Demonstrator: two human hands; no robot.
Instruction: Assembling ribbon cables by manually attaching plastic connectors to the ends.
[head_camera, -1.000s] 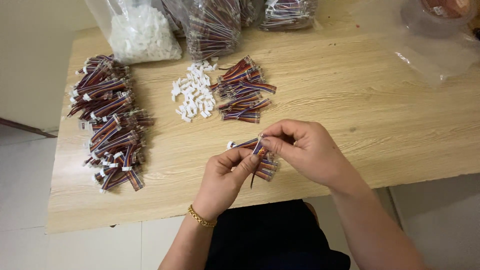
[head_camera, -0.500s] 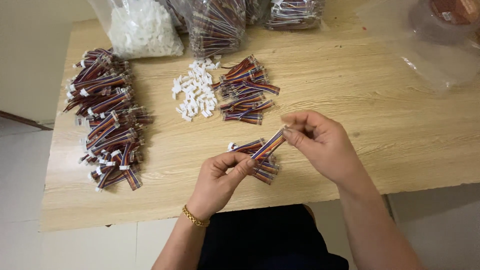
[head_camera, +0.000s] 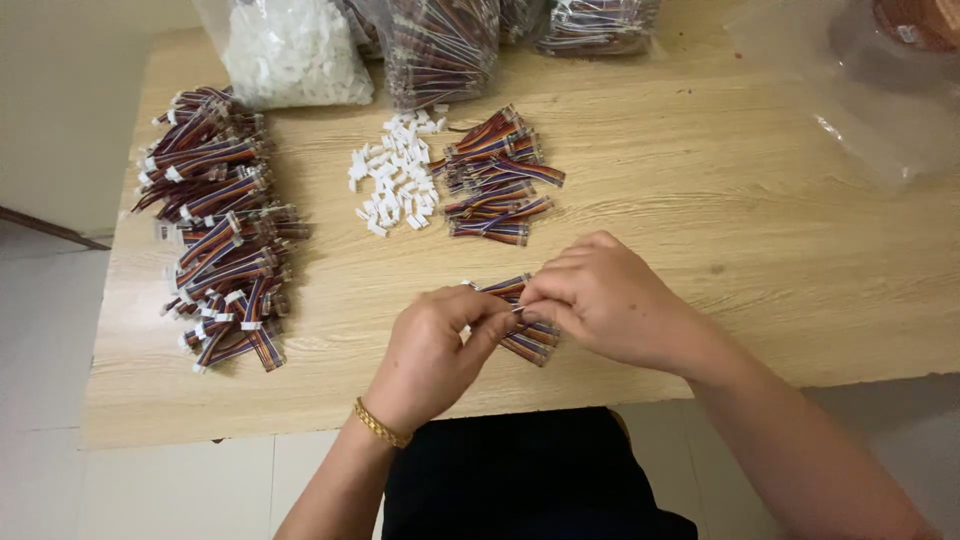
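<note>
At lower centre, the left hand (head_camera: 435, 350) and right hand (head_camera: 600, 300) pinch one ribbon wire bundle (head_camera: 520, 325) between fingertips. A large finished pile (head_camera: 215, 225) lies at left. Loose white connectors (head_camera: 395, 180) and bare wire bundles (head_camera: 495, 175) above suggest plenty remains.

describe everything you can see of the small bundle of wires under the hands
The small bundle of wires is a short stack of flat ribbon cables striped red, blue and orange. It lies on the pale wooden table near its front edge, angled slightly. The left hand and right hand meet above it, covering most of it.
</note>
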